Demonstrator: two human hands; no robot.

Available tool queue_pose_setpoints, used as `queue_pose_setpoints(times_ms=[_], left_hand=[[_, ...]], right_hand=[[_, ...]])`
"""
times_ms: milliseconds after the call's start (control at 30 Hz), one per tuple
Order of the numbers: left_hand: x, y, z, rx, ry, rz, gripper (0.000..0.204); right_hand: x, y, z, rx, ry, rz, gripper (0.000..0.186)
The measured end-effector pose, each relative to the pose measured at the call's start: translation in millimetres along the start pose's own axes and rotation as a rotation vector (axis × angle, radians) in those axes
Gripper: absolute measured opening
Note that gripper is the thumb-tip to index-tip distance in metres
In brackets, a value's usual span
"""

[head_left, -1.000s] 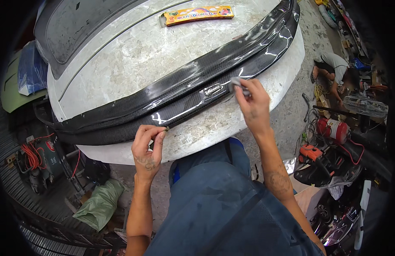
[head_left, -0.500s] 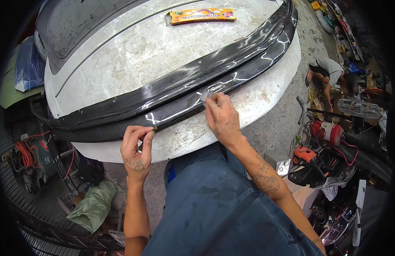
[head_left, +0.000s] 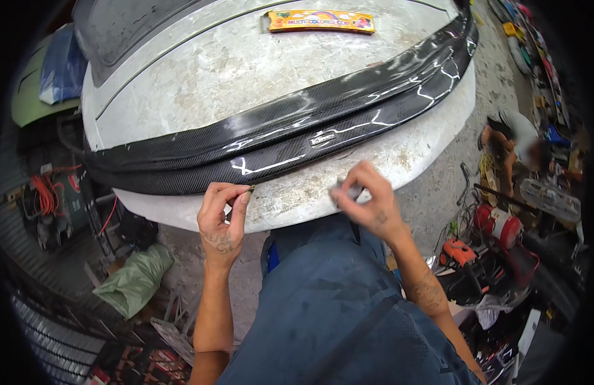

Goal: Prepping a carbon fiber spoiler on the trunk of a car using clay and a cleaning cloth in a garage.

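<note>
A long, glossy black carbon-fibre spoiler (head_left: 284,151) lies across a stained white car panel (head_left: 309,192). A small badge (head_left: 322,138) sits on its front face. My left hand (head_left: 222,215) is closed in a pinch by the spoiler's near edge, holding a small dark olive piece (head_left: 251,189) between thumb and fingertips. To the right, my right hand (head_left: 367,196) is closed above the near rim of the white panel, apart from the spoiler. It grips a small, crumpled-looking grey piece (head_left: 349,188), which is blurred, so its kind is unclear.
A yellow-orange clay box (head_left: 320,22) lies on the panel beyond the spoiler. At the right, a person (head_left: 518,138) bends down near a fan (head_left: 550,200), a red tank (head_left: 498,223) and an orange machine (head_left: 457,253). A green sack (head_left: 135,282) stands at the lower left.
My right hand has pulled back from the spoiler's front face toward me, baring the badge, with the grey piece still in it. My left hand keeps its pinch. The whole view has shifted.
</note>
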State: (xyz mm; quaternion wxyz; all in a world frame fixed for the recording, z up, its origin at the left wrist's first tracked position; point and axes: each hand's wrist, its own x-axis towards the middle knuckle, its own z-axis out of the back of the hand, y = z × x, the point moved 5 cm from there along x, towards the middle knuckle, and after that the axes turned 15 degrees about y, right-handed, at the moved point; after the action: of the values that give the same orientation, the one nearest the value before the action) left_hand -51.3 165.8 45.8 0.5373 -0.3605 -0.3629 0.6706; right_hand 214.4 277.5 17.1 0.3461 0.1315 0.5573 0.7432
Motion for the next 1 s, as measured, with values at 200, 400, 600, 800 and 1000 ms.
queue_pose_setpoints(times_ms=[200, 400, 600, 800, 1000], left_hand=[[-43.1, -14.5, -15.2, 0.048, -0.164, 0.142, 0.012], [-94.6, -20.5, -39.1, 0.013, -0.382, 0.283, 0.011], [-115.4, -29.1, -75.5, -0.027, -0.502, 0.404, 0.01], [-108.6, -42.8, -89.5, -0.011, -0.475, 0.455, 0.009], [-91.2, -35.1, -105.0, -0.037, -0.43, 0.432, 0.011]], right_hand=[[59.8, -13.7, 22.3, -0.27, -0.093, 0.216, 0.017], [64.8, -19.9, -12.4, -0.674, 0.104, 0.289, 0.053], [50.7, -12.3, -50.8, -0.592, 0.371, 0.58, 0.05], [-0.8, -16.2, -42.6, -0.077, 0.825, 0.542, 0.042], [28.3, -27.1, 13.3, -0.378, 0.579, 0.415, 0.019]])
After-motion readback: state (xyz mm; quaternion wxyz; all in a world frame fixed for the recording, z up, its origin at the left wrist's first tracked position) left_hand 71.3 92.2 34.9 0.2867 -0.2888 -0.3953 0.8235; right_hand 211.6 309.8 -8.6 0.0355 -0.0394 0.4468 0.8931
